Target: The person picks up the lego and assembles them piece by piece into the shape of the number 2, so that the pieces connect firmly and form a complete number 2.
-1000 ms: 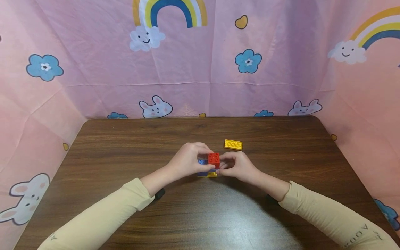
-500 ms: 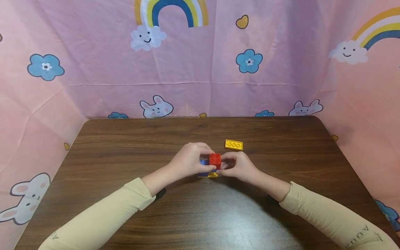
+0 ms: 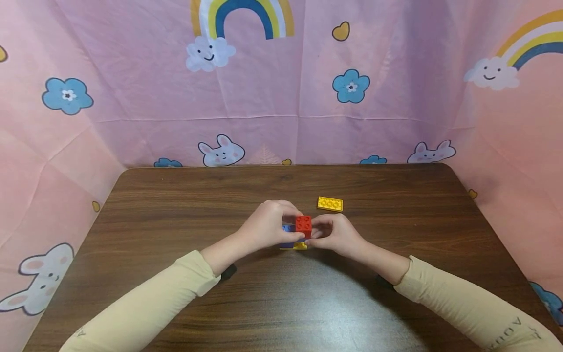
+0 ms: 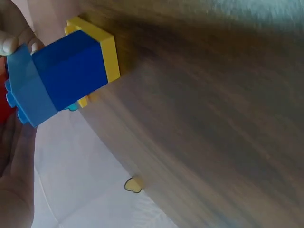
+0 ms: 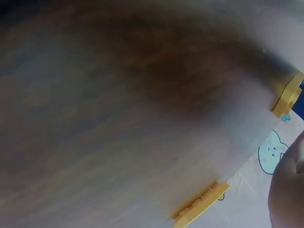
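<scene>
In the head view, a stack of toy building bricks stands at mid-table. A yellow plate (image 3: 300,246) forms its base, with a dark blue brick (image 4: 71,66) on it and a lighter blue brick (image 4: 31,88) above. On the upper right end sits a red brick (image 3: 303,224), studs up. My left hand (image 3: 266,225) pinches the red brick, thumb in front and fingers behind. From the right, my right hand (image 3: 337,236) holds the stack's end by the blue brick under the red one, with curled fingers and thumb; its exact contact is partly hidden.
A second yellow plate (image 3: 330,204) lies behind my right hand, hollow underside up. The brown wooden table (image 3: 198,195) ends at a patterned pink cloth (image 3: 272,93) at the back and both sides.
Both hands keep nearly the same hold. The whole scene shifts very slightly right in the view; the bricks' arrangement looks the same.
</scene>
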`<state>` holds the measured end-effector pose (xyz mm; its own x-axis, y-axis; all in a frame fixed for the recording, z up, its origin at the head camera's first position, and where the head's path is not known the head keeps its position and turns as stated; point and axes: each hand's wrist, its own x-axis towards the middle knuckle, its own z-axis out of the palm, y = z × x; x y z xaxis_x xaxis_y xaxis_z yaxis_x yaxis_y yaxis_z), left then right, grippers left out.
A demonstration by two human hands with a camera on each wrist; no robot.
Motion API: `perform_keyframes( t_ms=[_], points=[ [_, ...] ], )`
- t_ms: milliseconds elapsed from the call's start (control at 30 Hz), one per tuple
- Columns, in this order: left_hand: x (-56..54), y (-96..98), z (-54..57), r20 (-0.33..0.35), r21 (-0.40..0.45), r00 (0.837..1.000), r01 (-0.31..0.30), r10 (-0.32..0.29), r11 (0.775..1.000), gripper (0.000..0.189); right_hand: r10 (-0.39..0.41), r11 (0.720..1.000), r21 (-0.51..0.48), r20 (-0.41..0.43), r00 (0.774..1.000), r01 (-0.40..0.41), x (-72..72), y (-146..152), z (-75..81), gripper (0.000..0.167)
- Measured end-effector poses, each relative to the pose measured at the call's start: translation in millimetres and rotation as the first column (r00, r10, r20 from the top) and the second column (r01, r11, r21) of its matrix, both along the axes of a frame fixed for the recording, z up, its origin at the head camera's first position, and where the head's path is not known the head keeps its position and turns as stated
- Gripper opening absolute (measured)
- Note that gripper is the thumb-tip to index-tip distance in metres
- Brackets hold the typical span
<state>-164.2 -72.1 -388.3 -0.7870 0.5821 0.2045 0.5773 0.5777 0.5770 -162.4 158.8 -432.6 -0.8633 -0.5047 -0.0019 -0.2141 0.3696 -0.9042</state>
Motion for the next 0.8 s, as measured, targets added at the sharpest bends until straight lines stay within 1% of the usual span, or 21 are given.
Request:
perform_keyframes(
  t_ms=[67, 133, 267, 500, 600, 800],
  points=[
    [0.8, -0.3, 0.1, 0.022, 0.02, 1.0, -0.017, 0.017, 1.0, 0.032, -0.007, 1.0, 0.004, 0.01, 1.0, 0.007, 0.0, 0.0, -0.1, 0.035],
    [1.4, -0.6, -0.5, 0.03, 0.033, 0.999, -0.036, 0.035, 0.999, 0.034, -0.014, 1.0, 0.005, 0.019, 1.0, 0.014, -0.1, 0.4, -0.3, 0.036],
    [2.1, 0.1, -3.4, 0.018, 0.057, 0.998, -0.057, 0.056, 0.997, 0.036, -0.025, 1.0, -0.001, 0.044, 0.999, 0.025, 0.0, 0.3, 0.8, 0.037],
    [4.3, 2.4, -8.8, -0.005, 0.111, 0.996, -0.085, 0.086, 0.99, 0.034, -0.025, 1.0, -0.008, 0.067, 0.997, 0.026, -0.2, -2.8, 1.7, 0.038],
    [5.6, 2.3, -8.2, -0.015, 0.114, 0.996, -0.084, 0.086, 0.99, 0.035, -0.028, 1.0, -0.011, 0.075, 0.997, 0.029, -0.5, -3.0, 1.7, 0.039],
    [5.8, 1.1, -7.5, -0.028, 0.125, 0.998, -0.056, 0.06, 0.991, 0.035, -0.037, 0.999, -0.01, 0.069, 0.997, 0.037, -0.8, -2.3, -0.2, 0.04]
  ],
)
